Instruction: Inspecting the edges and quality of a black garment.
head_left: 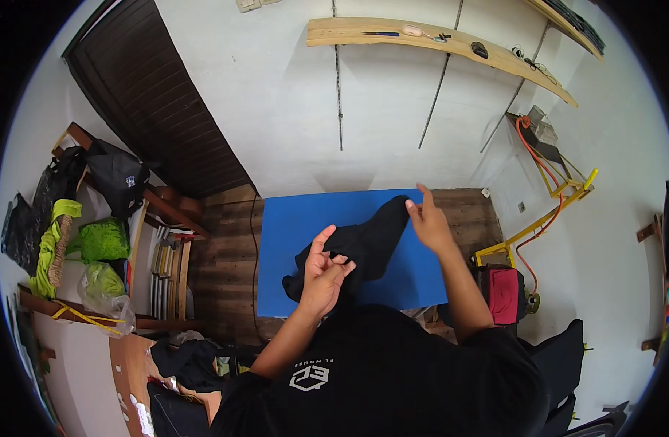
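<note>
A crumpled piece of black cloth (370,243) spreads over the blue tabletop (282,229) before me and tapers toward the upper right. My left hand (324,278) is at the cloth's near left part, palm turned up. Its index finger points away, while the thumb and other fingers are bent in on a fold of the fabric. At the tapered end is my right hand (432,224), index finger raised and thumb against the cloth's edge. Whether its hidden fingers grip the fabric is unclear.
Wooden shelf (378,34) with small items on the far wall; dark door (154,98) at upper left. Bags and green bundles (105,240) fill a rack at left. A yellow metal frame (537,224) with an orange hose and a red-and-black bag (503,295) stand right.
</note>
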Demonstrator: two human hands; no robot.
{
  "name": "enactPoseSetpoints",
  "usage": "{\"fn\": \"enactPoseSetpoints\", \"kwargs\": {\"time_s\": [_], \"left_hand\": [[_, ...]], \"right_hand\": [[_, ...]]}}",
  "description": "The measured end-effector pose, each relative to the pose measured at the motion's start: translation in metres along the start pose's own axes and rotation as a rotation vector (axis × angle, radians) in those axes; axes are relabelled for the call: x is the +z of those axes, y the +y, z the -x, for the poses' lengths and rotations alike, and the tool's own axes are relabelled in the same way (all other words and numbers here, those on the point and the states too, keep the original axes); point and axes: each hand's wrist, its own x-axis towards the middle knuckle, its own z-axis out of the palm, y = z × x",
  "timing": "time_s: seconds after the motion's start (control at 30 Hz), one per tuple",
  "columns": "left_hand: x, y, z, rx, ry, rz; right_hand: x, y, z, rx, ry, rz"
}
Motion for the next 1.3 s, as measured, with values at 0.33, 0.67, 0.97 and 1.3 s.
{"fn": "enactPoseSetpoints", "kwargs": {"time_s": [0.33, 0.67, 0.97, 1.3], "left_hand": [[0.006, -0.004, -0.005, 0.003, 0.002, 0.294], [-0.028, -0.004, -0.013, 0.107, 0.053, -0.541], [-0.021, 0.046, -0.01, -0.061, -0.187, -1.256], [0.009, 0.046, 0.003, 0.359, -0.128, -1.584]], "right_hand": [[0.047, -0.058, 0.093, -0.494, -0.15, -0.261], [0.005, -0.055, 0.073, -0.455, -0.237, -0.216], [-0.024, -0.062, 0.064, -0.333, -0.344, -0.433], [-0.006, -0.073, 0.072, -0.212, -0.473, -0.548]]}}
